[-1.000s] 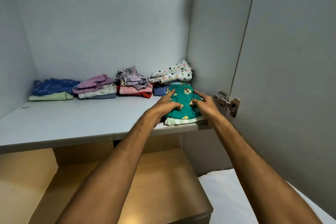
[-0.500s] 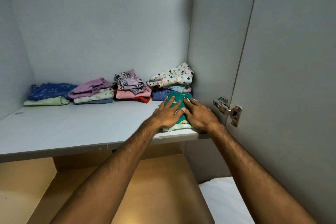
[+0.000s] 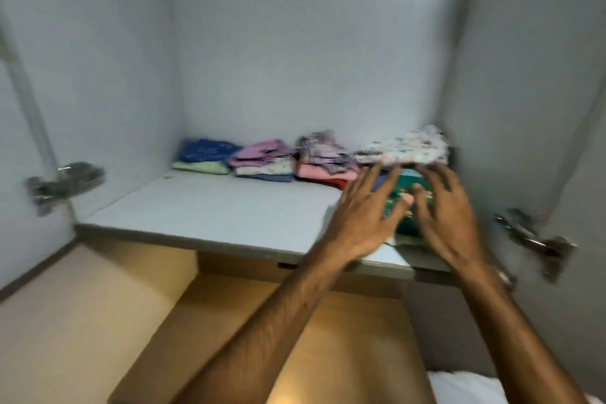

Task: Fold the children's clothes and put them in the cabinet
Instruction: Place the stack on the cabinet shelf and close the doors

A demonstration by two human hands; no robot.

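A folded green printed garment (image 3: 406,203) lies at the right front of the grey cabinet shelf (image 3: 210,216). My left hand (image 3: 364,216) and my right hand (image 3: 442,213) hover over it with fingers spread, holding nothing; whether they still touch it is blurred. Behind it a white patterned garment (image 3: 403,147) tops a stack. Further left along the back wall sit a pink and red stack (image 3: 323,162), a pink and white stack (image 3: 265,161) and a blue and pale green stack (image 3: 206,154).
Open cabinet doors stand on both sides, with metal hinges at left (image 3: 62,184) and right (image 3: 537,239). Below the shelf is a wooden compartment (image 3: 295,338). A white bed edge (image 3: 465,390) shows at the bottom right.
Both hands have lifted off the green garment and spread their fingers. The view has swung left, bringing the left door and its hinge into sight.
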